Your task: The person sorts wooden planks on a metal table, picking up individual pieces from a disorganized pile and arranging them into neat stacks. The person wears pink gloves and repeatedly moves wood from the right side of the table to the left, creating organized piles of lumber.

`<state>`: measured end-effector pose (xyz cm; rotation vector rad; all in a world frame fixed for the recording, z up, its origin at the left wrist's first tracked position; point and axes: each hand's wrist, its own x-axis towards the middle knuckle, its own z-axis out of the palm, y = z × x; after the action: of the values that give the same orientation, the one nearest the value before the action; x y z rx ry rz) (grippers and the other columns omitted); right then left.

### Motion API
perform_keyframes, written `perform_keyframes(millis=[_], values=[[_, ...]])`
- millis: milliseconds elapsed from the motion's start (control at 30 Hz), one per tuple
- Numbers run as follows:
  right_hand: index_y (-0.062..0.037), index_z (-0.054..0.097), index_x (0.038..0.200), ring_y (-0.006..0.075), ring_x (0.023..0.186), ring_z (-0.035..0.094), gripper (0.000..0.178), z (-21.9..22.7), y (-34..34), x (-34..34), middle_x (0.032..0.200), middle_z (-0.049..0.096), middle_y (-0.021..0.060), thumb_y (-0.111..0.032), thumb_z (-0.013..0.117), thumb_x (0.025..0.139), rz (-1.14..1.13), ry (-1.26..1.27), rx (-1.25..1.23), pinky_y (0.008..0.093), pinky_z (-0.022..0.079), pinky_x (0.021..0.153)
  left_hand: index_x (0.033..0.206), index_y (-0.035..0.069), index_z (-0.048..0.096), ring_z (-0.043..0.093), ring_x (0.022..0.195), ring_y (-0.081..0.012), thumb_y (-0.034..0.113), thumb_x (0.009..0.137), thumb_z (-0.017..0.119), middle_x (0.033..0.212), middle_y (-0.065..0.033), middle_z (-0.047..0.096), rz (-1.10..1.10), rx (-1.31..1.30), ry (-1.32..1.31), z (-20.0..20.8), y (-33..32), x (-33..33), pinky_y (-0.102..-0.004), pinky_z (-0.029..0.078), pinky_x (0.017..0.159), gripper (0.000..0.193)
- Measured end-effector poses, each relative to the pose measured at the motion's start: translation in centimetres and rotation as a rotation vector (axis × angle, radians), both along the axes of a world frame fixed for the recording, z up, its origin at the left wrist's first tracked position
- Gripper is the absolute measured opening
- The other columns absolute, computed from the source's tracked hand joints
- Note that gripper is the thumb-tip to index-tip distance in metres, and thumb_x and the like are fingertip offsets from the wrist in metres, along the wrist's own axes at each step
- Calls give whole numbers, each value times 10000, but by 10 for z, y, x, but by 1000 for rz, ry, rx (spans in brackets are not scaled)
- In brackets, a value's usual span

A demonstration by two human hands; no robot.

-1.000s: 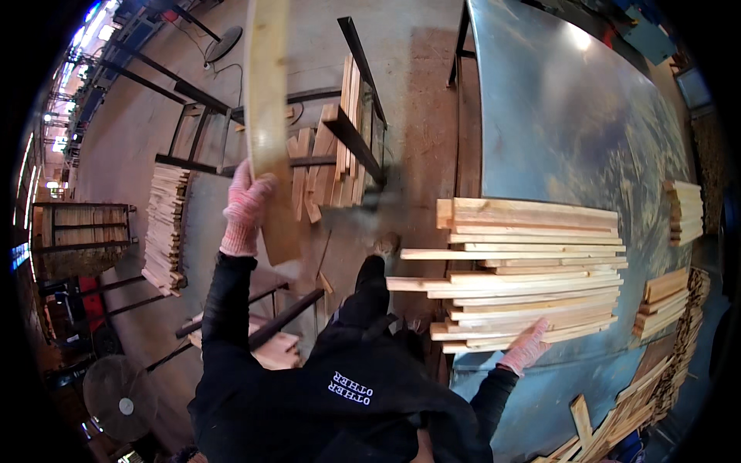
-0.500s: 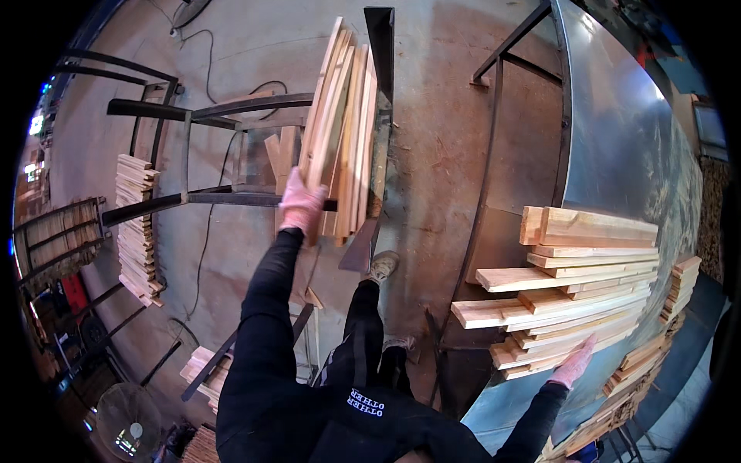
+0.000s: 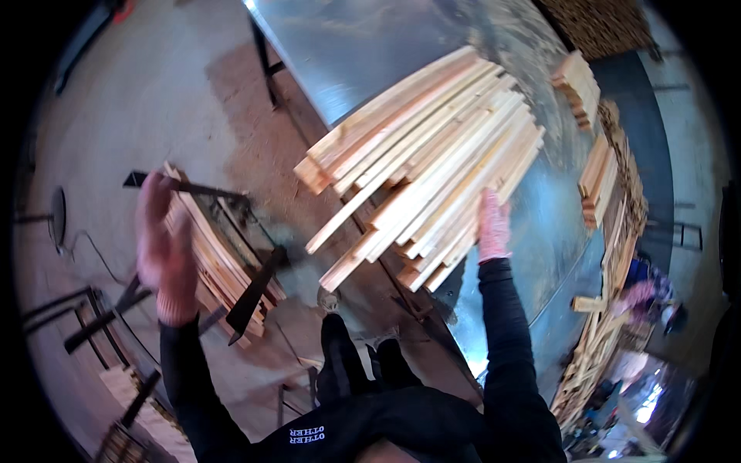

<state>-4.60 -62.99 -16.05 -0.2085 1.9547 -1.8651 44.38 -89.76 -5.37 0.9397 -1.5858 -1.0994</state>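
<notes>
A fanned pile of long wooden boards (image 3: 432, 170) lies on the metal-topped table, several ends jutting past its near-left edge. My right hand (image 3: 492, 224), in a pink glove, rests against the right side of this pile with its fingers stretched out. Off to the left, my gloved left hand (image 3: 164, 247) is raised, blurred by motion, its thumb apart from its fingers and nothing seen in it. Just right of it, lower down, a second stack of boards (image 3: 220, 262) lies in a dark metal rack (image 3: 258, 297).
Bare sheet metal shows on the table (image 3: 363, 46). Along its right side run smaller wood stacks (image 3: 598, 181) and a long heap of wood strips (image 3: 594, 363). Another person (image 3: 648, 297) is at the right. Dark metal frames (image 3: 96, 324) stand at the left.
My view has turned right toward the table. My left hand has come away from the boards in the rack and is lifted. My right hand stays at the pile's side.
</notes>
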Motion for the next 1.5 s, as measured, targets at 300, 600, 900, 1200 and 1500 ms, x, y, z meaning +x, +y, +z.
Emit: perform_keyframes(millis=[300, 600, 900, 1200, 1500], values=[[29, 222, 1563, 343, 1297, 528, 893, 25, 29, 120, 1426, 497, 248, -484, 639, 963, 246, 248, 384, 366, 404, 1086, 1497, 114, 432, 563, 1283, -336, 560, 960, 535, 1329, -203, 627, -620, 265, -1217, -11, -60, -201, -401, 419, 1065, 706], [133, 154, 1525, 435, 1417, 368, 1084, 46, -1, 139, 1515, 359, 339, -624, 609, 897, 322, 307, 524, 414, 308, 1178, 1479, 204, 418, 578, 1211, -419, 510, 1011, 434, 1458, -206, 502, -567, -82, -1284, -19, -59, -230, -493, 495, 957, 560], [-82, 629, 1253, 366, 1221, 573, 448, 114, 151, 37, 1351, 574, 213, -363, 577, 909, 435, 427, 817, 431, 484, 995, 1462, 17, 456, 476, 1329, -388, 380, 1011, 556, 1425, -257, 502, -254, -364, -788, 21, 34, -263, -444, 398, 1095, 587], [-59, 403, 1507, 359, 1357, 479, 733, 77, 663, -131, 1462, 511, 197, -493, 562, 937, -741, 304, 1091, 448, 368, 1132, 1394, -10, 508, 663, 1098, -269, 277, 973, 623, 1180, -177, 677, -1316, -71, -704, -8, 447, -444, -347, 500, 967, 522], [-19, 354, 1519, 390, 1387, 412, 789, 74, 952, -257, 1529, 409, 212, -500, 567, 931, -888, 311, 1206, 456, 363, 1127, 1425, 11, 470, 588, 1203, -432, 496, 939, 601, 1305, -283, 604, -1553, -757, -680, -12, 838, -807, -465, 472, 1022, 700]])
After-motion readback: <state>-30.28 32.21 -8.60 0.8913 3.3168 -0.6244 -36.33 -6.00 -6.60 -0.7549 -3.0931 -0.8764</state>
